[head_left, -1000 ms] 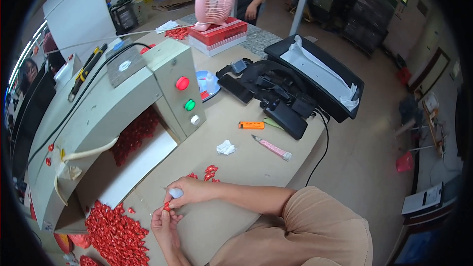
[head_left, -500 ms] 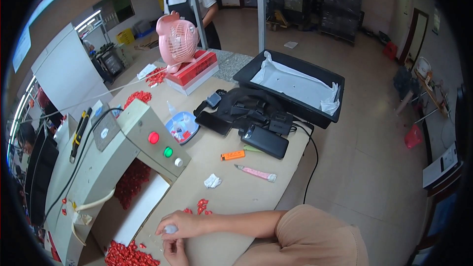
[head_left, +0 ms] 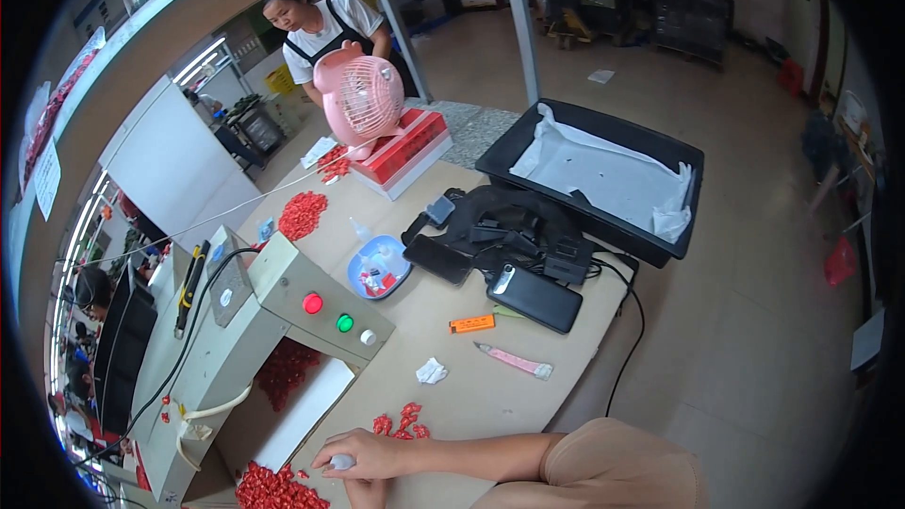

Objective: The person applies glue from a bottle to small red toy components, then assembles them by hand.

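Near the lower edge, my right hand is closed round a small whitish plastic bottle, whose rounded end pokes out by the thumb. My left hand is right under it, mostly covered by the right hand; its fingers and anything in them are hidden. Several small glossy red pieces lie on the tabletop just beyond my right wrist. A larger heap of red pieces is left of my hands, by the opening of a grey machine with red, green and white buttons.
Beyond are crumpled white tissue, a pink-handled cutter, an orange lighter-like item, a black phone and a blue dish. A pink fan stands on a red box. Further right is a black tray; a person stands behind.
The view has swung, shifting the table and its things right and down. My right hand still grips the bottle; my left hand is now more covered. The person behind leans toward the fan.
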Demonstrator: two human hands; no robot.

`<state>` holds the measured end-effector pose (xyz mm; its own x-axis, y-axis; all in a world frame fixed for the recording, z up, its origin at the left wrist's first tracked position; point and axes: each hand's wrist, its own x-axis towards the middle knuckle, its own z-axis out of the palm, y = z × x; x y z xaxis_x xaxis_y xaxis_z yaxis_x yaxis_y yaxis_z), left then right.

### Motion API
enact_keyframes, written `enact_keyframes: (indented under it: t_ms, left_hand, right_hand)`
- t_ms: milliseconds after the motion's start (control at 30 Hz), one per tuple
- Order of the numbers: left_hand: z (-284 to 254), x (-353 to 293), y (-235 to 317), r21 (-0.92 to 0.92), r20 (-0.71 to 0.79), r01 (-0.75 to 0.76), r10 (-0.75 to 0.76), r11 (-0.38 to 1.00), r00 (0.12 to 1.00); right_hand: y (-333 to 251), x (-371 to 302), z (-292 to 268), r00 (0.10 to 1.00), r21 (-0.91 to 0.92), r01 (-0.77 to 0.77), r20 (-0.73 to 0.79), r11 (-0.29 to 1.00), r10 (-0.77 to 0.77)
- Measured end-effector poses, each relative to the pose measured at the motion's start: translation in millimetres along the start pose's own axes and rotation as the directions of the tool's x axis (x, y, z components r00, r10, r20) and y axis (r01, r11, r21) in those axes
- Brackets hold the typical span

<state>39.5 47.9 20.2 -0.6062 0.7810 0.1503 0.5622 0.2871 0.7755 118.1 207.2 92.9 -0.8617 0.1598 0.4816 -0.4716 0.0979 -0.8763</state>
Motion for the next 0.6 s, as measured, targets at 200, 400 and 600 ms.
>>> enact_keyframes:
  t_ms: [200,400,600]
  left_hand:
    - [-63,-13,102,0.288,-0.251,0.019,0.056,0.958,0.966]
    - [-137,-32,194,0.577,-0.372,-0.595,0.828,0.560,0.419]
    - [-185,-132,311,0.843,0.221,-0.416,0.924,-0.342,-0.312]
  right_hand:
    - [9,1,8,0.996,0.042,-0.064,-0.064,0.997,0.067]
    - [8,-2,9,0.942,0.076,-0.271,-0.185,0.960,0.280]
    - [40,8,45,0.988,-0.064,-0.138,-0.084,0.988,0.133]
